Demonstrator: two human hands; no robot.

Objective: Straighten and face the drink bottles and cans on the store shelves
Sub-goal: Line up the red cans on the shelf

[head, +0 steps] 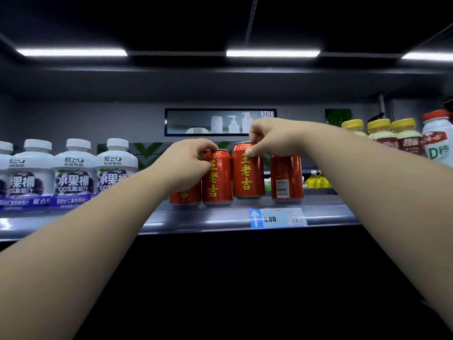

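Left hand point(188, 163) pinches one red can point(217, 182) by its rim, right hand point(272, 138) pinches the neighbouring can point(248, 175) by its top, apparently twisting labels frontward; barcode-facing can point(286, 179) not yet turned.

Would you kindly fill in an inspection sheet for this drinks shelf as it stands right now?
Surface: shelf with a price tag reading 3.00 on its front rail.
Job's things: four red cans in a row. The second can and third can face front, the fourth can shows its barcode, and the first can is mostly hidden behind the left hand. White juice bottles stand to the left, yellow-capped bottles to the right.
Clutter: nothing seen.
Hands: left hand pinches the second can's top; right hand pinches the third can's top.
Cables: nothing seen.
Surroundings: wall poster behind, ceiling lights above.
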